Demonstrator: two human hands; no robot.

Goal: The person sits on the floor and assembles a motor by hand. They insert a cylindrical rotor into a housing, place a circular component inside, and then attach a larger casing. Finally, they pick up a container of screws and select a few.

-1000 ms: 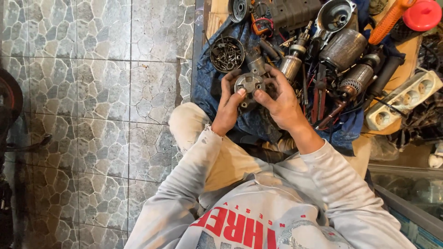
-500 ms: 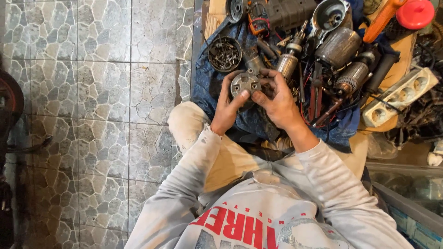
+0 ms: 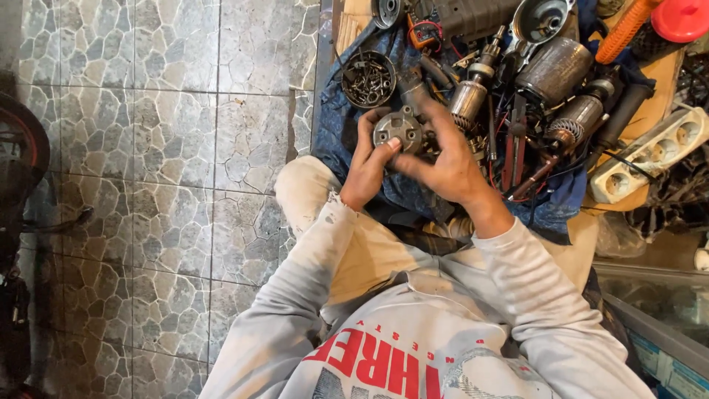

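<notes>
Both hands grip what we see as a round grey metal housing [image 3: 399, 131] over the blue cloth [image 3: 340, 125]: left hand [image 3: 369, 159] curled on its left edge, right hand [image 3: 443, 159] closed around its right; screw tin [image 3: 368, 78] behind, motor armatures [image 3: 569, 122] further right

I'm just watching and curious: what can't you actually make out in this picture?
All in the head view:
- Far side of the round metal part: hidden by the left hand and right hand.
- Contents of the small round tin: too small to tell apart.
- Red lid: cut off by the top edge.
</notes>
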